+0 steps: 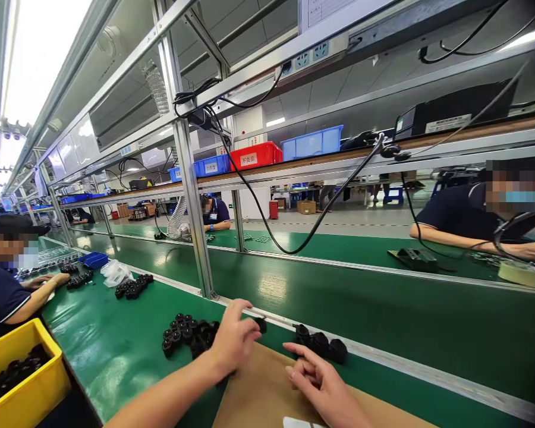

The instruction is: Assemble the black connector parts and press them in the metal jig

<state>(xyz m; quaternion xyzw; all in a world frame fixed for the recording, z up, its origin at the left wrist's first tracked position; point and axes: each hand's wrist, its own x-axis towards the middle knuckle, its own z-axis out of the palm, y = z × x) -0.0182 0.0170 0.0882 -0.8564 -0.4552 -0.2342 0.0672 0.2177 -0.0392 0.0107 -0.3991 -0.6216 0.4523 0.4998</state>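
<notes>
My left hand (235, 340) is over the near edge of a brown board (263, 386), fingers bent and apart, with nothing visible between them. Just past its fingertips is a single small black part (261, 324); whether they touch I cannot tell. Left of this hand lies a cluster of round black parts (182, 333), partly hidden by it. My right hand (318, 380) is above the board, index finger stretched out, other fingers curled, no object visible in it. Beyond it a short row of black parts (321, 343) sits by the metal rail. A white object (296, 422) shows at the bottom edge.
A metal post (196, 238) rises from the green bench (116, 339). A black cable (267, 226) hangs ahead. At left are a yellow bin (22, 380) of black parts, a plastic bag (116, 273) and a co-worker (4, 285). Another person (455, 214) works across at right.
</notes>
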